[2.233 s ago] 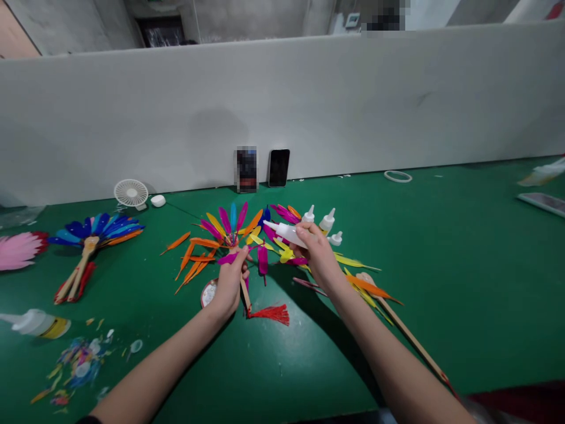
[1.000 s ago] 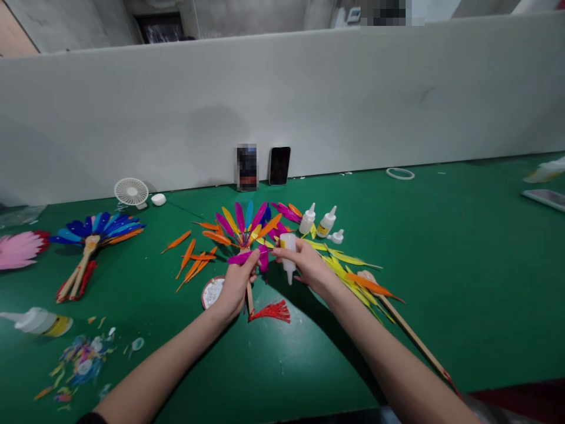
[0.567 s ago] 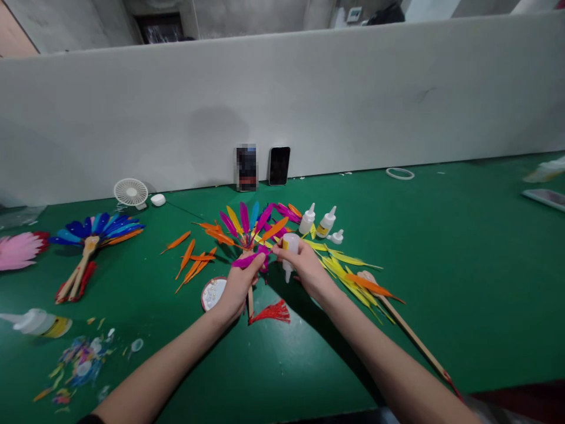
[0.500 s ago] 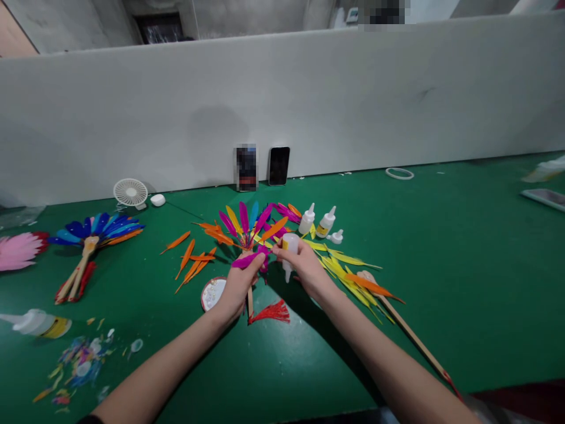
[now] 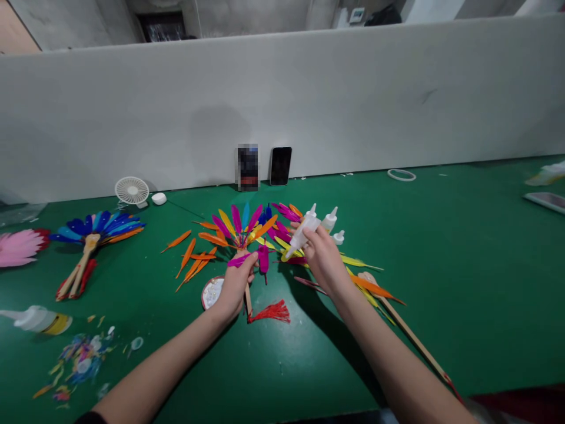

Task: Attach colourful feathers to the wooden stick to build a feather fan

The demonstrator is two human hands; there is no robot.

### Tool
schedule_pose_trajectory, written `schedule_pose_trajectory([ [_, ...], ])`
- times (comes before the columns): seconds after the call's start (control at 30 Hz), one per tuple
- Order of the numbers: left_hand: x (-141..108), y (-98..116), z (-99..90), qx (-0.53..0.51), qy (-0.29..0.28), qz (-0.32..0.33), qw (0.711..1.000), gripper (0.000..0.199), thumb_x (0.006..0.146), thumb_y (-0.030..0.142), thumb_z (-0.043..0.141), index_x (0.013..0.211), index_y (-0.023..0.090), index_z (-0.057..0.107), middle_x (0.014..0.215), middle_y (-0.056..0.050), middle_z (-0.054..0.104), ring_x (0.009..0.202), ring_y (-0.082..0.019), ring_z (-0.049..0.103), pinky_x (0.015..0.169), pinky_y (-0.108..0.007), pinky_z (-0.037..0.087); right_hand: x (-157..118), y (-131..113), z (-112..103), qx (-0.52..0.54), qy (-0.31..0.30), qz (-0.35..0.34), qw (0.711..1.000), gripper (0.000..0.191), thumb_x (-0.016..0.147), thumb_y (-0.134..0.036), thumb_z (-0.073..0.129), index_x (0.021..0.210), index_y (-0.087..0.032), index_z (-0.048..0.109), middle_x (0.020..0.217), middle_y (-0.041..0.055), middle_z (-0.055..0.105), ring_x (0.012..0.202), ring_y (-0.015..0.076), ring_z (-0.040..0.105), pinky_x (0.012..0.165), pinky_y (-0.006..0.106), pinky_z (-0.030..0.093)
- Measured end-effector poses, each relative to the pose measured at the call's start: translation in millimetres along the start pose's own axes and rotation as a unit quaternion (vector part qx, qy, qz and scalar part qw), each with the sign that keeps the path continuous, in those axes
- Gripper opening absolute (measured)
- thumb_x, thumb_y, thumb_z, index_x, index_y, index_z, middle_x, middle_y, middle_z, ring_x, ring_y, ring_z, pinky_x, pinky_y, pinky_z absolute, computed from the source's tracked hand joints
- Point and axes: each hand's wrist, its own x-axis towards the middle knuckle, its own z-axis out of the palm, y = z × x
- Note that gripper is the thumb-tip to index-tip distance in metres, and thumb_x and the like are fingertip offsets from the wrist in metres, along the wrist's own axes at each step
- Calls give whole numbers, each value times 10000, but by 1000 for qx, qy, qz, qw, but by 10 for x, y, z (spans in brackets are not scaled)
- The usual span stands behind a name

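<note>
My left hand is closed around the wooden handle of a feather fan with magenta, yellow, blue and orange feathers. A magenta feather is pinched under that thumb. Another magenta feather is just right of its fingertips. A red tassel lies at the handle's lower end. My right hand grips a white glue bottle, tilted with its nozzle down and to the left, above loose yellow and magenta feathers. Pinkish tweezers lie below this hand, partly covered by its wrist.
Glue bottles stand behind my right hand. Orange feathers and a round dish of small beads lie left. A blue feather fan, scraps and another glue bottle are further left. Right lies a wooden stick.
My right hand has moved right and slightly up with the glue bottle, away from my left hand, and the bottle now leans more. The tweezers have come into view. My left hand has barely shifted.
</note>
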Motion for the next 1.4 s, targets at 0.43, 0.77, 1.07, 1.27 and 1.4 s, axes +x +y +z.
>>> schedule_pose_trajectory([
  [0.43, -20, -84, 13, 31, -26, 37, 998, 261, 601, 351, 651, 547, 169, 472, 502, 75, 395, 470, -61, 301, 462, -211, 229, -80, -68, 59, 14, -42, -16, 999, 342, 578, -403, 691, 857, -242, 574, 926, 44, 680, 987, 241, 586, 815, 370, 443],
  [0.77, -40, -123, 24, 60, -34, 31, 997, 218, 628, 323, 617, 527, 174, 493, 506, 59, 446, 488, -78, 358, 475, -218, 247, -123, -59, 91, 5, -41, 2, 999, 347, 548, -417, 706, 810, -241, 565, 856, 44, 679, 957, 262, 600, 833, 393, 445],
  [1.07, -66, -114, 50, 60, -31, 5, 998, 234, 579, 350, 632, 514, 174, 492, 509, 54, 452, 498, -81, 374, 478, -216, 253, -87, -19, 61, -21, -51, -14, 998, 342, 590, -444, 675, 832, -235, 554, 826, 37, 673, 879, 250, 626, 799, 387, 467],
  [1.27, -61, -114, 44, 61, -31, 6, 998, 219, 590, 340, 626, 528, 170, 504, 511, 51, 463, 489, -77, 375, 464, -212, 248, -80, -9, 45, -20, -56, -23, 998, 332, 624, -429, 669, 866, -231, 557, 875, 46, 686, 896, 248, 626, 805, 388, 467],
  [1.4, -66, -118, 41, 59, -33, 2, 998, 228, 589, 354, 635, 536, 169, 513, 511, 51, 463, 489, -76, 380, 465, -209, 251, -75, 0, 52, -30, -41, -19, 999, 365, 598, -452, 678, 861, -228, 561, 876, 52, 690, 896, 256, 625, 794, 394, 470],
])
